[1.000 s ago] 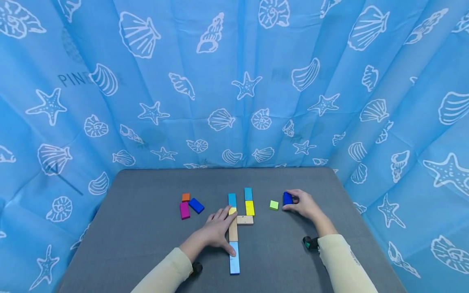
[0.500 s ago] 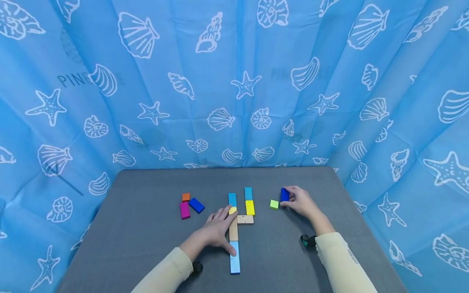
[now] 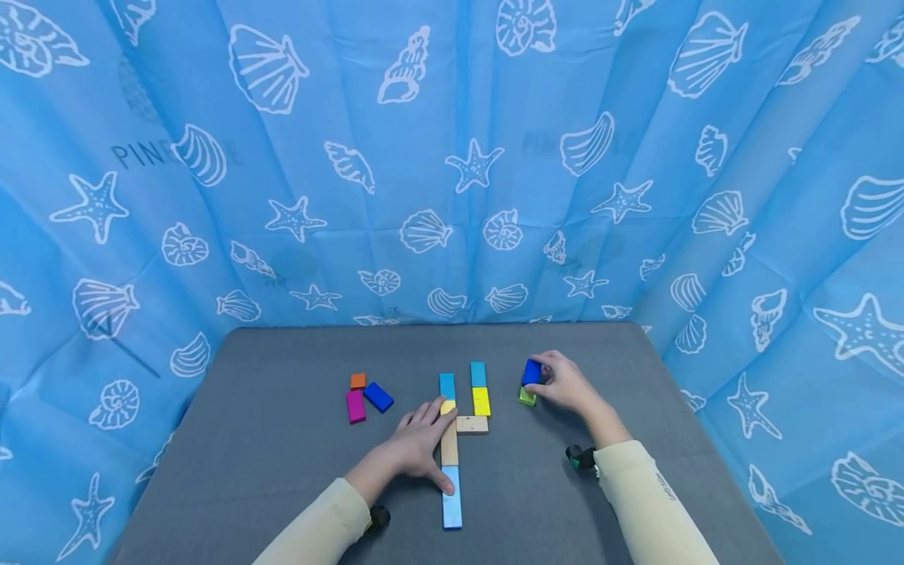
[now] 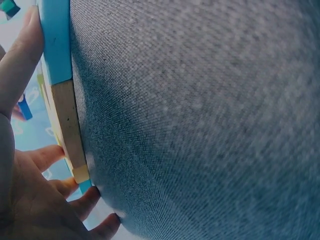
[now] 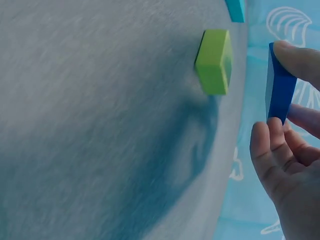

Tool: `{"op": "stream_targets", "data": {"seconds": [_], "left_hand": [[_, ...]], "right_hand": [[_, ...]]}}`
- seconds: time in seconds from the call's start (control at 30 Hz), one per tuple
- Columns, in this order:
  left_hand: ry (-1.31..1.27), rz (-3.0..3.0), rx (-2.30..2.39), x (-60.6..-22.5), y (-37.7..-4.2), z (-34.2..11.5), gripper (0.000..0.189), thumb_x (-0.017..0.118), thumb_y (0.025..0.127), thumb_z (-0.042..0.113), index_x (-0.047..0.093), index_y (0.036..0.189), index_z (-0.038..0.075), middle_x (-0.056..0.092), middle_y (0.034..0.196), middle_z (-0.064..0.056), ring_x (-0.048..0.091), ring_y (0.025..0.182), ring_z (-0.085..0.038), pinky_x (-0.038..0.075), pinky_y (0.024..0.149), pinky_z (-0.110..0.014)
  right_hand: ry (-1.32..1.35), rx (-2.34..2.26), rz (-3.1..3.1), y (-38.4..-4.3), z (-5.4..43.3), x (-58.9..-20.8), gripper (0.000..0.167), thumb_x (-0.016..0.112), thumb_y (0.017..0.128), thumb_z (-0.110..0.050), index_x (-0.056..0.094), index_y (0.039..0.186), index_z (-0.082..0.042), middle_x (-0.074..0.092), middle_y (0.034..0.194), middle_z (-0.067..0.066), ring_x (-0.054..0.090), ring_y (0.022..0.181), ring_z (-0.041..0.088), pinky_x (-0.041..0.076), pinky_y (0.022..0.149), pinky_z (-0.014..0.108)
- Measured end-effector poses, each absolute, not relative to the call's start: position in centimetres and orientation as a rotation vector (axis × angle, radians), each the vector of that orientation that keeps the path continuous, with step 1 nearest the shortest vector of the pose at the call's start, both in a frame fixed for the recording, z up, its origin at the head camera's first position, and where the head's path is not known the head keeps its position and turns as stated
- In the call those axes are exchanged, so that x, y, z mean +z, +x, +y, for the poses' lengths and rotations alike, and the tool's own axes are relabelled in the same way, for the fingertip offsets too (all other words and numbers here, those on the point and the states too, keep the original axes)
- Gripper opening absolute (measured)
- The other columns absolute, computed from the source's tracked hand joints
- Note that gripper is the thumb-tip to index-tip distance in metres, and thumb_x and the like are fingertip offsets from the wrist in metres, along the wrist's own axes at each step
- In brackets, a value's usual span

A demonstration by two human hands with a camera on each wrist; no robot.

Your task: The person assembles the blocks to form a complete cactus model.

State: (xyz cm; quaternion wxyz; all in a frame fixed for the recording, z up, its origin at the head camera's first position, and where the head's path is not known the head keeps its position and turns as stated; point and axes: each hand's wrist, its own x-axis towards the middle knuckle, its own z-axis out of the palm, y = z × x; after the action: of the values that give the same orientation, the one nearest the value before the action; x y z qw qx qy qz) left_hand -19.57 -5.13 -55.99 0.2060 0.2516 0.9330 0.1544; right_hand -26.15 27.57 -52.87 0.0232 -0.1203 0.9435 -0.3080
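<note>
My right hand (image 3: 570, 390) pinches a dark blue block (image 3: 532, 371) between thumb and fingers. In the right wrist view it hangs above the table, with a lime green block (image 5: 214, 62) standing on the cloth below. My left hand (image 3: 412, 449) rests with spread fingers along a column of blocks. Its thumb lies on the long light blue block (image 3: 452, 510) and its fingertips reach the pale yellow one (image 3: 448, 406). Between these is a wooden block (image 3: 450, 451); a teal block (image 3: 447, 384) tops the column. Another wooden block (image 3: 473, 424) juts out to the right, near a bright yellow block (image 3: 481, 401).
Left of the column lie an orange block (image 3: 358, 380), a magenta block (image 3: 356, 407) and a second dark blue block (image 3: 379, 397). A second teal block (image 3: 478, 374) adjoins the bright yellow one. A shell-patterned curtain (image 3: 367, 259) surrounds the grey table (image 3: 282, 439).
My right hand has carried the dark blue block left and away from me; it now overlaps the lime green block in the head view. My left hand keeps its place.
</note>
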Motion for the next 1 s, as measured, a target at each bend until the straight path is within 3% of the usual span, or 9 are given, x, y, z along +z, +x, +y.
{"op": "stream_targets", "data": {"seconds": [0.13, 0.37, 0.67, 1.0], "left_hand": [[0.702, 2.596, 0.435, -55.8, -19.6, -5.0, 0.132, 0.084, 0.058, 0.074, 0.019, 0.163, 0.027, 0.006, 0.171, -0.006, 0.017, 0.154, -0.034, 0.018, 0.121, -0.06], [0.691, 2.592, 0.424, -55.9, -19.6, -5.1, 0.133, 0.084, 0.057, 0.074, 0.019, 0.163, 0.026, 0.006, 0.171, -0.006, 0.017, 0.154, -0.034, 0.018, 0.121, -0.06], [0.685, 2.595, 0.411, -55.9, -19.5, -5.0, 0.134, 0.084, 0.057, 0.074, 0.018, 0.163, 0.027, 0.007, 0.171, -0.006, 0.017, 0.154, -0.034, 0.018, 0.121, -0.06], [0.671, 2.592, 0.39, -55.9, -19.6, -4.9, 0.133, 0.084, 0.057, 0.075, 0.019, 0.163, 0.028, 0.007, 0.171, -0.006, 0.018, 0.154, -0.034, 0.019, 0.121, -0.06]], "right_hand": [[-0.381, -0.952, 2.927, -26.7, 26.8, -52.6, 0.06, 0.083, 0.084, -0.021, 0.06, 0.136, -0.002, 0.057, 0.128, 0.02, 0.06, 0.105, 0.034, 0.055, 0.085, 0.05], [-0.38, -1.022, 2.862, -27.9, 25.6, -52.9, 0.061, 0.084, 0.084, -0.025, 0.059, 0.137, -0.007, 0.056, 0.127, 0.016, 0.056, 0.103, 0.03, 0.055, 0.08, 0.043], [-0.418, -1.04, 2.835, -28.8, 24.0, -52.9, 0.061, 0.083, 0.084, -0.027, 0.059, 0.136, -0.007, 0.056, 0.127, 0.016, 0.057, 0.106, 0.031, 0.056, 0.082, 0.043], [-0.387, -1.044, 2.806, -30.1, 21.6, -52.5, 0.063, 0.084, 0.084, -0.028, 0.058, 0.138, -0.009, 0.056, 0.133, 0.016, 0.057, 0.117, 0.034, 0.055, 0.092, 0.048]]}}
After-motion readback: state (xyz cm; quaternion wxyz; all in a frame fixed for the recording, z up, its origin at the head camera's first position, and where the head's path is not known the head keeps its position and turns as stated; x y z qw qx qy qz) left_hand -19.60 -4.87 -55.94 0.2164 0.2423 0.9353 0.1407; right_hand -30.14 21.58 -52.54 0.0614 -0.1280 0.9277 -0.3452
